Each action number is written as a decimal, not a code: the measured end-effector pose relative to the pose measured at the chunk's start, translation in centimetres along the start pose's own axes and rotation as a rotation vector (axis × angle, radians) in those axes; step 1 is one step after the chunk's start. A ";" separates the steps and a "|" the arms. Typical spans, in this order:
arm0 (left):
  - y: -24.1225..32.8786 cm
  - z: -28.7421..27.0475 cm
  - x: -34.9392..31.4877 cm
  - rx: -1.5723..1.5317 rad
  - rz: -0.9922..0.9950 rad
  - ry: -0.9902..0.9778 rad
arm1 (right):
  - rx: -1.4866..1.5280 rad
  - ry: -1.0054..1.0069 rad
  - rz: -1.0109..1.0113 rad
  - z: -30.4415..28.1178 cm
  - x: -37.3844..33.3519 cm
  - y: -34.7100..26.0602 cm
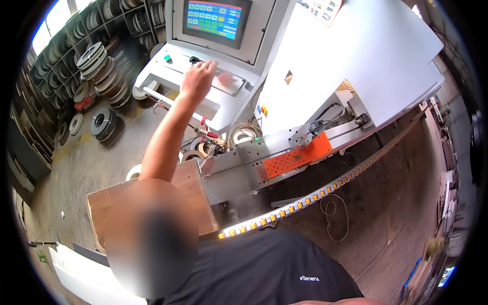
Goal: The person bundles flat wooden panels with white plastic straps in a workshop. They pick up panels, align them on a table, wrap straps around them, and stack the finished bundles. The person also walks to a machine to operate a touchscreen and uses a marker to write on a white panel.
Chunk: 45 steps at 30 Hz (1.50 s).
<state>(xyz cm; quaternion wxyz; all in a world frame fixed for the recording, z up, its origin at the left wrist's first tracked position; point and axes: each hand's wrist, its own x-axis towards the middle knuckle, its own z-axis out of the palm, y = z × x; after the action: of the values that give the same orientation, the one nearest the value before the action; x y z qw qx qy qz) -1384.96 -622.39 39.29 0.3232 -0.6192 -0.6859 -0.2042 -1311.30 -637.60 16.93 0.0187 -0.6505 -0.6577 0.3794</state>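
Observation:
My left arm stretches out to a grey control console (152, 68). Over its sloping panel is my left hand (200, 79), back up, with the fingers curled in; whatever lies beneath them, if anything, is hidden. Right beside the fingers are a small black part (194, 60) and a blurred red round button (224, 79). A green button (167, 58) sits farther left on the panel. Above stands a lit touchscreen (212, 20) with rows of coloured tiles. My right hand is out of the picture; only a strip of skin shows at the lower edge.
A white machine housing (325, 71) fills the upper right, with an orange perforated plate (297, 158) below it. A curved rail with yellow rollers (300, 204) runs in front of me. A brown board (190, 195) lies at left; stacked band rolls (104, 76) stand behind.

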 end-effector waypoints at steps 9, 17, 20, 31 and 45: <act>-3.2 3.1 5.0 0.324 0.236 -0.136 | 0.019 -0.004 -0.027 -0.9 0.2 2.1; 11.5 -9.5 -12.5 -0.297 -0.452 0.245 | -0.037 -0.098 -0.222 -2.3 6.0 2.5; 22.4 -12.6 -24.6 -0.726 -0.804 0.194 | -0.100 -0.194 -0.356 -2.6 9.8 2.4; 60.6 -33.6 -62.3 0.027 -2.161 0.299 | -0.329 -0.663 -0.714 3.1 17.3 -1.9; 55.4 -39.6 -84.1 -0.290 -2.051 1.616 | -0.706 -1.063 -0.795 22.6 3.0 -7.3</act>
<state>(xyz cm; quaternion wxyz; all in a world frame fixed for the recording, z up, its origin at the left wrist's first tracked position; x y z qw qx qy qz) -1320.96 -701.40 2.09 0.2699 0.4473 -0.4280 -0.7375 -1329.64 -644.68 3.28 -0.3753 -0.0606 -0.8461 0.3737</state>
